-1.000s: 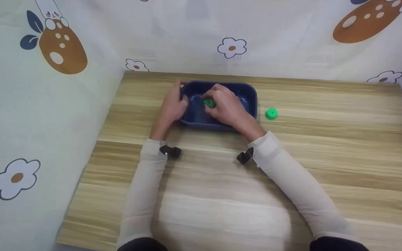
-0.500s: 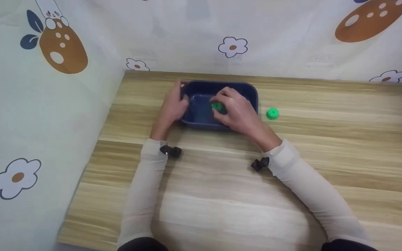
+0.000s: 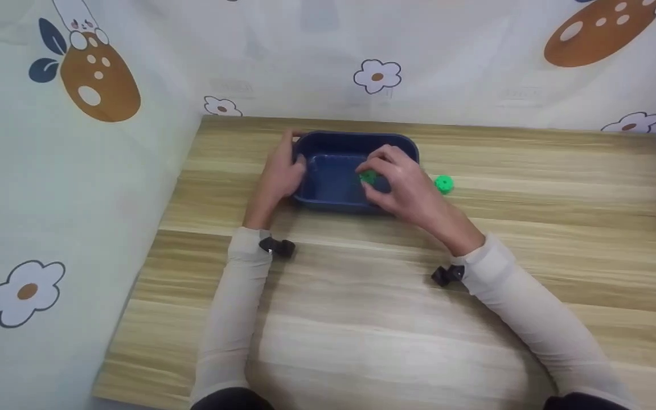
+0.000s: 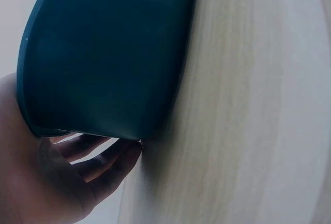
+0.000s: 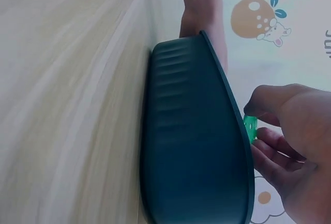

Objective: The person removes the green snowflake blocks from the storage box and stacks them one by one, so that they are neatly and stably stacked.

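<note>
A dark blue rectangular basin (image 3: 339, 206) stands near the back of the table. My left hand (image 3: 278, 173) grips its left end, thumb over the rim and fingers along the outside; the left wrist view shows these fingers (image 4: 111, 167) against the end wall. Over the right part of the basin, my right hand (image 3: 410, 185) pinches a small green round piece (image 3: 367, 176) with holes between thumb and fingers. In the right wrist view that green piece (image 5: 251, 127) is at rim height. A similar green round piece (image 3: 444, 184) lies on the table just right of the basin.
The wood-grain table (image 3: 362, 319) reaches back to a patterned cloth wall (image 3: 299, 62), with another such wall (image 3: 15, 182) along the left. A black wrist mount (image 3: 277, 247) sits on the left cuff and another black mount (image 3: 447, 275) on the right one.
My right hand has moved right across the basin, carrying the green round piece from near its middle toward its right end. The left hand and the basin stay where they were.
</note>
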{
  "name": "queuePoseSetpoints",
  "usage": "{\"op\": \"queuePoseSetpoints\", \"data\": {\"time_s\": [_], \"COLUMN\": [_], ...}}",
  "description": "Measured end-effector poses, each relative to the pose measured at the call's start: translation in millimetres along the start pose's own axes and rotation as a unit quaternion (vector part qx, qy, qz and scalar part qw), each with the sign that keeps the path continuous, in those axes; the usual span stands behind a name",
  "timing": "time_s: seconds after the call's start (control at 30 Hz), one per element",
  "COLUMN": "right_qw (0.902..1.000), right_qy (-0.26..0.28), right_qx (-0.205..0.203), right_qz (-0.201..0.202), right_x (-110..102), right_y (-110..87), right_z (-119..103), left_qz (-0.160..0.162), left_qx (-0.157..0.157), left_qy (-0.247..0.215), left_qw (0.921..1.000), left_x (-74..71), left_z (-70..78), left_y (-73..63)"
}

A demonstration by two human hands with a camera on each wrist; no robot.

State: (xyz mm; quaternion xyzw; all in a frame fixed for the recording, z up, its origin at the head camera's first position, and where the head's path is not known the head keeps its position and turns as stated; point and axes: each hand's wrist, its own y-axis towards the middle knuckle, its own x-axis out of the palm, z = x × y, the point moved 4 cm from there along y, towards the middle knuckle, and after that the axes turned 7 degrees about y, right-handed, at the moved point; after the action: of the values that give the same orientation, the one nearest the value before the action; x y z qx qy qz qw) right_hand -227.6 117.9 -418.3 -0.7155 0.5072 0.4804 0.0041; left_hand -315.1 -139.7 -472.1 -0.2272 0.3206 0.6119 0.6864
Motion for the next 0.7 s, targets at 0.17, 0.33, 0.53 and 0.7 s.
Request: {"op": "queuePoseSetpoints", "data": {"time_s": [0.17, 0.33, 0.53, 0.7], "right_qw": [0.9998, 0.9994, 0.9989, 0.9989], "right_qy": [0.018, 0.032, 0.045, 0.046], "right_qx": [-0.004, 0.007, 0.011, 0.001], "right_qz": [-0.002, -0.003, -0.002, 0.003], "right_x": [-6, -12, -20, -27], "right_y": [-9.2, -18.0, -27.4, -34.3], "right_z": [2, 7, 14, 18], "left_qz": [0.002, 0.005, 0.001, -0.001], "left_qx": [0.005, 0.006, 0.006, 0.004], "left_qy": [0.002, 0.005, -0.001, -0.001], "left_qw": [1.0000, 1.0000, 1.0000, 1.0000], "left_x": [-0.1, -0.8, -0.6, -0.1], "left_z": [-0.8, -1.5, -0.9, -0.2], "left_y": [0.8, 0.9, 0.7, 0.5]}}
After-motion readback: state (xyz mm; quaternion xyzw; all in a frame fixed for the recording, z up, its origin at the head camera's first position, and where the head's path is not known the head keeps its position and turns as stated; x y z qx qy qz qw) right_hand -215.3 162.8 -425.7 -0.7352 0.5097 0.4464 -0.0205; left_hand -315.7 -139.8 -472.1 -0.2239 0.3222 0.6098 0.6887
